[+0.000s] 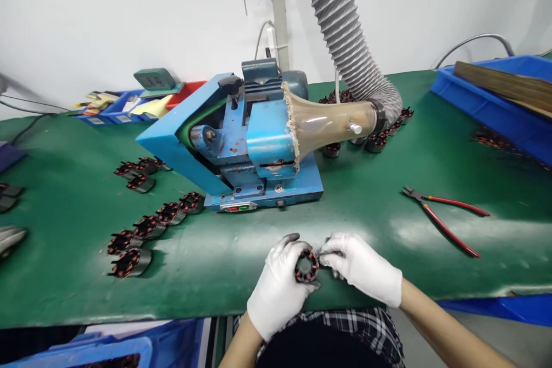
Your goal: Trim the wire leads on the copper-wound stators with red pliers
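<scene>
My left hand [282,283], in a white glove with grey fingertips, is closed around a motor stator [314,275], a ring with copper windings and a dark inner edge. The ring's opening faces up towards me, just above the table's front edge. Close against its right side, my right hand [360,264], gloved alike, has its fingers pinched together. What they pinch, if anything, is too small to make out. Similar stators [149,226] stand in a row left of the hands. Red-handled cutting pliers [444,218] lie with their handles spread, right of my right hand.
A blue belt machine [269,132] stands behind my hands, with a grey ribbed hose [345,29] rising from its funnel. More stators [376,142] sit behind it. Blue bins [495,109] flank the green table [362,201]. Part of another glove [11,238] shows at far left.
</scene>
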`<state>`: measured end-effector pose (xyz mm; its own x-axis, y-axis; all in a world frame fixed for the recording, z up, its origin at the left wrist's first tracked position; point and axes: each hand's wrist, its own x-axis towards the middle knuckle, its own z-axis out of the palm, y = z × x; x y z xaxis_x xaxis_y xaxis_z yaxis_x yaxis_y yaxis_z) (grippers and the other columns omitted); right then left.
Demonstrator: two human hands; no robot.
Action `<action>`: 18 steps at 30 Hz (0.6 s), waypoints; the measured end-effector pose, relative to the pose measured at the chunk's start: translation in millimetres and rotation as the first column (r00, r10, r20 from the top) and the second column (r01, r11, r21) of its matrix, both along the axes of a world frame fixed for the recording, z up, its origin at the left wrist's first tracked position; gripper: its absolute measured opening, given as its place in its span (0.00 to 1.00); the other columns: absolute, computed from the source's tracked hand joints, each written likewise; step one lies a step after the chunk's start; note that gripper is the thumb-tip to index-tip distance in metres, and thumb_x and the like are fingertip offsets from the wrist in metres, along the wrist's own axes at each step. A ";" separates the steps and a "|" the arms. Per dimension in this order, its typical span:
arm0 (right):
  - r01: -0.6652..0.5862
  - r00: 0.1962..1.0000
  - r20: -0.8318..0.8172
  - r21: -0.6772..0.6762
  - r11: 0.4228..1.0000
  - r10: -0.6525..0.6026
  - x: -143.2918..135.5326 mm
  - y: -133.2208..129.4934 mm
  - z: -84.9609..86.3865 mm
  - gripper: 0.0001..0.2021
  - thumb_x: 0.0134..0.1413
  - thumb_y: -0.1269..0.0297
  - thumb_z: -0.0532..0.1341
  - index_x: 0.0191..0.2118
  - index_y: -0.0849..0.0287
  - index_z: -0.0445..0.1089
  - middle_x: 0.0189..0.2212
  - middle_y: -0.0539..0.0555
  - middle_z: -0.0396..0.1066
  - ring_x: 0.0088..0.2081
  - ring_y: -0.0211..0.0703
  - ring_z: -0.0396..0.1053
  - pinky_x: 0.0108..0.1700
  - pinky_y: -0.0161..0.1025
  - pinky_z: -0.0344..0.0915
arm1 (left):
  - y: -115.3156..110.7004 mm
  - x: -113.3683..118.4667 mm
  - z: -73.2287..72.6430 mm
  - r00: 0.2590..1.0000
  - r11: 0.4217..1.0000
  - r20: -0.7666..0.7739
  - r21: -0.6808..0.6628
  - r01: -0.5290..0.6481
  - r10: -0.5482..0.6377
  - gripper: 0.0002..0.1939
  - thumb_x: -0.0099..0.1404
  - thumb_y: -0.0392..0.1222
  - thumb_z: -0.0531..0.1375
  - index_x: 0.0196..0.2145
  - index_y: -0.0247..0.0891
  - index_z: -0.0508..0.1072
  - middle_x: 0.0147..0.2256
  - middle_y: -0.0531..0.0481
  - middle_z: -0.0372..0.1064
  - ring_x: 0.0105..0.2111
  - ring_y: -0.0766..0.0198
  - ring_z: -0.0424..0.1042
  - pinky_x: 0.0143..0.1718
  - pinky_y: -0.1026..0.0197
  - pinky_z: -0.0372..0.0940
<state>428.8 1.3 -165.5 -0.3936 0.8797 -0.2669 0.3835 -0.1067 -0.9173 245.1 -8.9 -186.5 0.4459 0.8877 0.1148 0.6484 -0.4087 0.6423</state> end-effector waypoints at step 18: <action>0.042 0.034 0.891 0.452 0.891 -0.453 187.8 10.9 -13.9 0.32 0.57 0.43 0.46 0.54 0.66 0.61 0.40 0.71 0.64 0.41 0.67 0.64 0.36 0.51 0.61 | 5.6 26.2 29.9 0.973 0.993 -0.213 -0.095 0.072 -0.091 0.07 0.64 0.35 0.51 0.38 0.42 0.66 0.43 0.50 0.63 0.42 0.57 0.63 0.42 0.53 0.60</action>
<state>616.6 12.2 -179.4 0.2901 0.9564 0.0336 0.9244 -0.2891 0.2487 271.2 -3.3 -156.6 0.5228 0.8498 -0.0675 0.7425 -0.4151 0.5257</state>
